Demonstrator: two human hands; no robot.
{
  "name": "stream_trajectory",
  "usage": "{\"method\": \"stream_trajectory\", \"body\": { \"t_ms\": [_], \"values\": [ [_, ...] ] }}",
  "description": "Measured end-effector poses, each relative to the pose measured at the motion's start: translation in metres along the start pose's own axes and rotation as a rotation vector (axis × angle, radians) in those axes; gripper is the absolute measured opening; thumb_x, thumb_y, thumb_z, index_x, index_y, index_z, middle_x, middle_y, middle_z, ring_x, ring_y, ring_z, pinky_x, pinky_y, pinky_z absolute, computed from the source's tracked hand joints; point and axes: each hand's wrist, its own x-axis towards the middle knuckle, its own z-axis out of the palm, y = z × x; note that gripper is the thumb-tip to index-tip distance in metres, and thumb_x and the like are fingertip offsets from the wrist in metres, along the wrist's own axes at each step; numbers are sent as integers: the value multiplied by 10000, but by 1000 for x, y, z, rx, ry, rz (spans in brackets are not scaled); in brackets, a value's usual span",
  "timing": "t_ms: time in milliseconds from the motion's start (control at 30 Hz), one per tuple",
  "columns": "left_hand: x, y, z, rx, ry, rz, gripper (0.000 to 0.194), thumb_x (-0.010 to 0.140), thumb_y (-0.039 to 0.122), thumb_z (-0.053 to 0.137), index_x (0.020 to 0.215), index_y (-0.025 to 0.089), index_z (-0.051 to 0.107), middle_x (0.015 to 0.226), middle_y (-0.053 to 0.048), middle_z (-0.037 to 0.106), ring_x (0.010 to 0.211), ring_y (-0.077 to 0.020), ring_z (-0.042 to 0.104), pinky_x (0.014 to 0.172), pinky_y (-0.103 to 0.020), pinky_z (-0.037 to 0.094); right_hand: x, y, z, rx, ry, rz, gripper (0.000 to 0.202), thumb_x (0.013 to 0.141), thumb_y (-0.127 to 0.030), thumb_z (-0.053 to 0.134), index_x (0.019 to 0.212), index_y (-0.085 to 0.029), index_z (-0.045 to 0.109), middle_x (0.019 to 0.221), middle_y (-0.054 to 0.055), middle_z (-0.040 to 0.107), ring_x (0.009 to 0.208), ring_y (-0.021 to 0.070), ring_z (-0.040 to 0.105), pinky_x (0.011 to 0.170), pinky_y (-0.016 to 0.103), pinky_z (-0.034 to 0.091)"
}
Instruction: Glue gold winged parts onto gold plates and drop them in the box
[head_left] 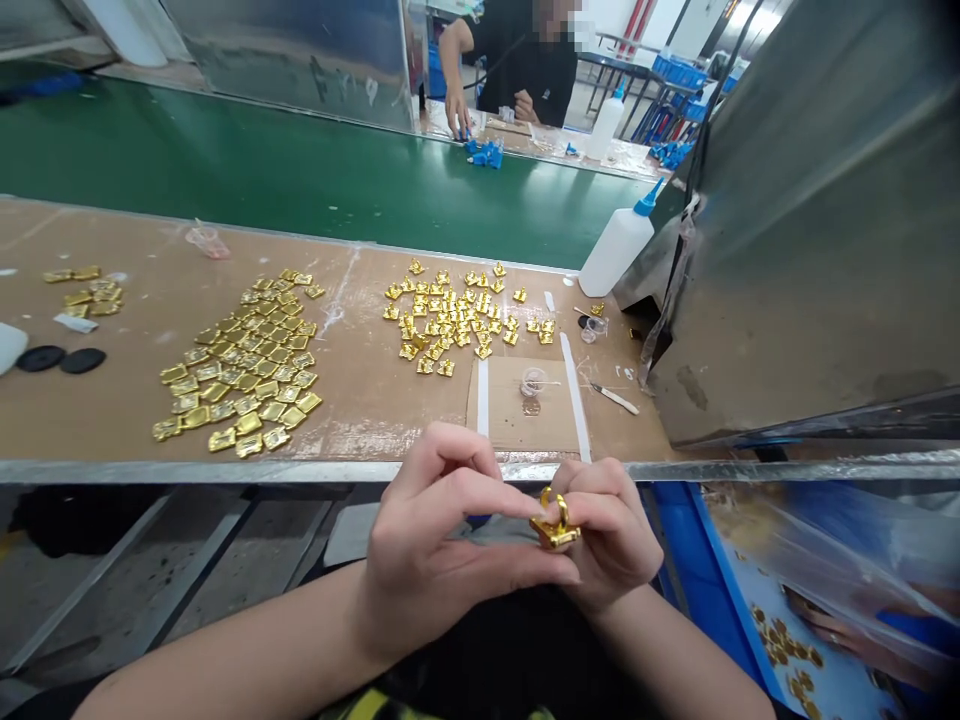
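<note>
Just in front of the bench edge, my left hand and my right hand meet at a small shiny gold piece with a ring-like loop. Left thumb and forefinger pinch it from the left and below. The right fingers are closed on its right side, partly hidden behind it. On the bench beyond lies a cluster of small gold pieces with upright parts. Flat gold plates are spread to its left. A cardboard pad with white tape strips bears a small clear round dish.
A white squeeze bottle with a blue nozzle stands at the back right, beside a metal panel. A white-handled knife lies near the pad. Beyond the green belt, a co-worker reaches toward blue parts. A blue bin is below right.
</note>
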Motion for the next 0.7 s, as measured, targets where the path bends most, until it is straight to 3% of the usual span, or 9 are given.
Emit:
{"method": "stream_trajectory", "body": {
  "t_ms": [300,500,700],
  "values": [
    [5,2,-1,-45,-124,-19,307,821,287,919,1096,218,801,1011,-34,554,772,-128,529,677,-263,497,-3,-3,1,33,6,139,213,1029,-423,671,947,-227,674,749,2,504,631,161,531,532,326,480],
    [5,7,5,-95,-120,-26,210,880,293,871,1036,176,794,934,-23,536,692,-106,506,600,-243,469,-6,-8,5,63,62,127,190,1042,-404,648,982,-226,674,759,0,482,568,137,489,471,311,449],
    [3,6,10,-125,-84,-11,182,922,304,837,1005,149,790,907,-20,516,757,-113,526,648,-224,475,-3,-11,9,-22,103,100,217,1049,-415,636,957,-222,669,732,-5,484,565,136,461,477,311,474]
  ]
}}
